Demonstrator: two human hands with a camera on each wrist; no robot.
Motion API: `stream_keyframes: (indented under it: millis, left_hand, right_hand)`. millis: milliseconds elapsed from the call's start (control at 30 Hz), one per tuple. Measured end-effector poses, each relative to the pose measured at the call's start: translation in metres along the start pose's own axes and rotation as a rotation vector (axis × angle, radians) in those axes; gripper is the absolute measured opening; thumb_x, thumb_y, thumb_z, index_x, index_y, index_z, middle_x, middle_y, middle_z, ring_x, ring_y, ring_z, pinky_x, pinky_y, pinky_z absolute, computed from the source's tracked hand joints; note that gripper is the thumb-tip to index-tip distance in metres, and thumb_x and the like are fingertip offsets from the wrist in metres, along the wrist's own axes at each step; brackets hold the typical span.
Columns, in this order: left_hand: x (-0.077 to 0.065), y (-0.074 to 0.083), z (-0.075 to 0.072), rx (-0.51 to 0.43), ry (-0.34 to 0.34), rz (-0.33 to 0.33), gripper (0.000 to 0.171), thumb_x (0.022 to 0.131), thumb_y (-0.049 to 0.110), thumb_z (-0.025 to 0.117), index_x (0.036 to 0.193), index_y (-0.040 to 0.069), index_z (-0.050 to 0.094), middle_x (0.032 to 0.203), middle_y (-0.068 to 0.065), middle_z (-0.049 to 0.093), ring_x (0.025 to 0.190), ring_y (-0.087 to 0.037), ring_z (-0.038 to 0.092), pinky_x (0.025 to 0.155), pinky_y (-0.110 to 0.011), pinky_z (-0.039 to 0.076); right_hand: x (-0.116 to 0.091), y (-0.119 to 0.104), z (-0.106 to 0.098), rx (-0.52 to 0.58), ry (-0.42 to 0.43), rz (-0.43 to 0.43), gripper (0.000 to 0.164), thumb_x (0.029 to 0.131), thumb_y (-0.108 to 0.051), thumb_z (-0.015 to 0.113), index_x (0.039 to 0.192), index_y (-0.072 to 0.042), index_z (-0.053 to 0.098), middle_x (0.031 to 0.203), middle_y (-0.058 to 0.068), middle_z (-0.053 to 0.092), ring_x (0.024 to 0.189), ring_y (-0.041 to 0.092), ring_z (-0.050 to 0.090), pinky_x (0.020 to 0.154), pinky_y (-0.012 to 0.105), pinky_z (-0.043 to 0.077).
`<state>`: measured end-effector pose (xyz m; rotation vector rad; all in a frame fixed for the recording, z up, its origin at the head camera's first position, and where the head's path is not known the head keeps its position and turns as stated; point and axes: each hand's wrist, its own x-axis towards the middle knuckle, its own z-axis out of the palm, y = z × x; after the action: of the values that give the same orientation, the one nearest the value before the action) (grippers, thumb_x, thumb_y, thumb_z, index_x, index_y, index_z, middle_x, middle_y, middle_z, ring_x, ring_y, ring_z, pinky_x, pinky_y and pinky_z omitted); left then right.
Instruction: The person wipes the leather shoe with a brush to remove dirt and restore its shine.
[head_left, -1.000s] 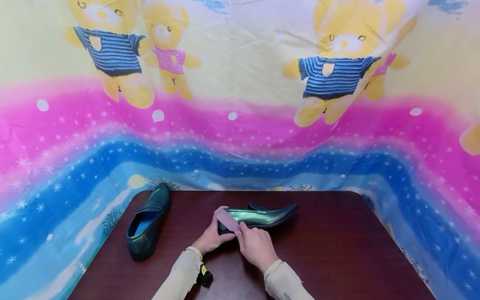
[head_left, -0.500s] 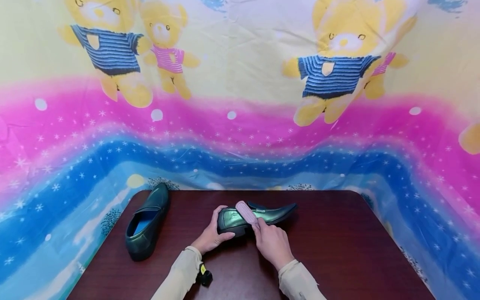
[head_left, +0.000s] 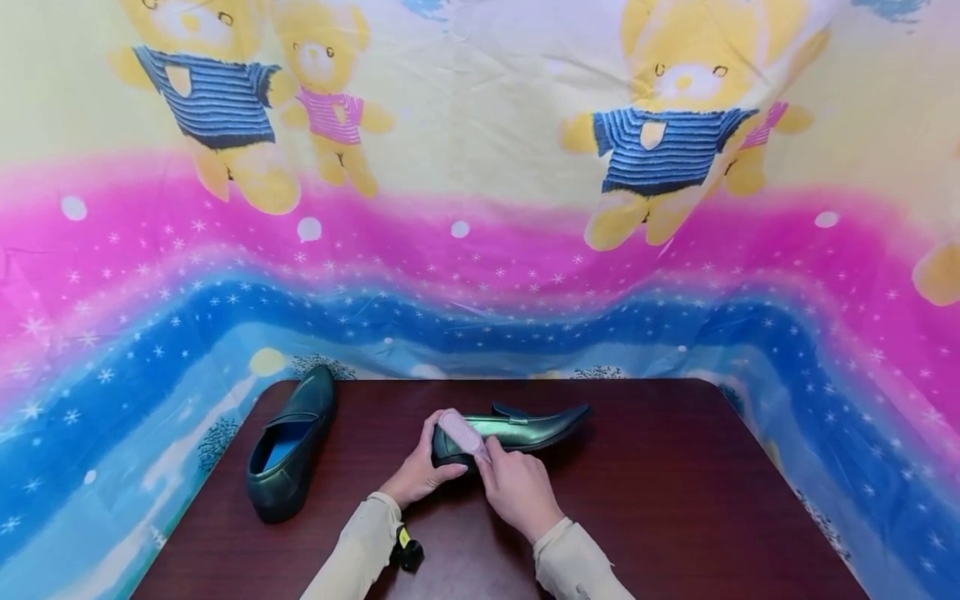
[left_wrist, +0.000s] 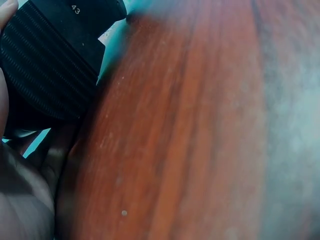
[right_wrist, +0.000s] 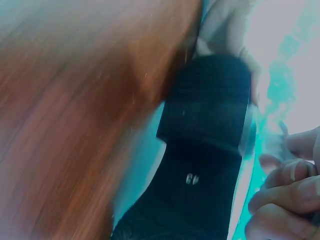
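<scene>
A shiny dark green loafer (head_left: 528, 432) is tipped on the table, toe to the right, its sole turned toward me. My left hand (head_left: 416, 477) grips its heel, thumb below and fingers behind. My right hand (head_left: 522, 492) holds a pale pink, flat-headed brush (head_left: 461, 432), which lies against the loafer's side near the heel. In the left wrist view the black ridged heel (left_wrist: 47, 70) shows the number 43. The right wrist view shows the same sole (right_wrist: 200, 165) and the curled right fingers (right_wrist: 285, 200); the brush is hardly visible there.
A matching loafer (head_left: 288, 450) with a blue insole stands upright at the table's left side. The dark brown table (head_left: 690, 492) has rounded far corners. A printed bear curtain (head_left: 465, 275) hangs behind it. A small black device (head_left: 407, 552) is at the left sleeve.
The brush slid along the loafer's side toward the toe, then back toward the heel, with the right hand following. My left hand has kept its grip on the heel.
</scene>
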<state>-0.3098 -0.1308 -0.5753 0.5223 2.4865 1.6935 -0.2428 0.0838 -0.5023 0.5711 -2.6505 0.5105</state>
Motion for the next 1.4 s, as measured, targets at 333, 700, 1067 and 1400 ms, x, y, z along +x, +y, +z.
stream_keyframes:
  millis: [333, 700, 1067, 1400]
  left_hand:
    - [0.002, -0.002, 0.000, -0.133, -0.071, 0.082, 0.099, 0.086, 0.029, 0.087, 0.158, 0.038, 0.019, 0.156, -0.007, 0.040, 0.136, -0.023, 0.046, 0.114, -0.040, 0.036]
    - [0.002, 0.001, -0.002, -0.033, -0.023, 0.000, 0.099, 0.087, 0.034, 0.085, 0.160, 0.033, 0.017, 0.147, -0.008, 0.049, 0.122, -0.021, 0.057, 0.107, -0.043, 0.044]
    - [0.001, 0.001, 0.002, -0.045, 0.021, -0.012, 0.097, 0.087, 0.021, 0.084, 0.161, 0.023, 0.021, 0.143, -0.016, 0.051, 0.114, -0.028, 0.060, 0.100, -0.045, 0.047]
    - [0.001, 0.001, 0.001, -0.031, 0.019, -0.002, 0.097, 0.087, 0.025, 0.085, 0.160, 0.026, 0.021, 0.145, -0.010, 0.051, 0.116, -0.024, 0.059, 0.100, -0.043, 0.047]
  right_hand:
    - [0.003, -0.012, 0.012, -0.036, -0.003, -0.087, 0.022, 0.101, -0.028, 0.066, 0.086, -0.016, 0.055, 0.055, -0.005, 0.045, 0.047, 0.016, 0.051, 0.044, 0.029, 0.033]
    - [0.002, -0.003, 0.012, -0.043, 0.011, -0.003, 0.020, 0.101, -0.030, 0.067, 0.089, -0.017, 0.057, 0.055, -0.003, 0.045, 0.047, 0.019, 0.050, 0.044, 0.030, 0.033]
    - [-0.010, 0.021, 0.004, -0.042, 0.085, 0.137, 0.019, 0.100, -0.026, 0.069, 0.099, -0.012, 0.058, 0.055, 0.002, 0.048, 0.046, 0.024, 0.052, 0.043, 0.036, 0.038]
    - [-0.012, 0.023, 0.004, -0.048, 0.126, 0.172, 0.018, 0.099, -0.026, 0.070, 0.101, -0.011, 0.059, 0.058, 0.007, 0.055, 0.048, 0.027, 0.056, 0.044, 0.040, 0.040]
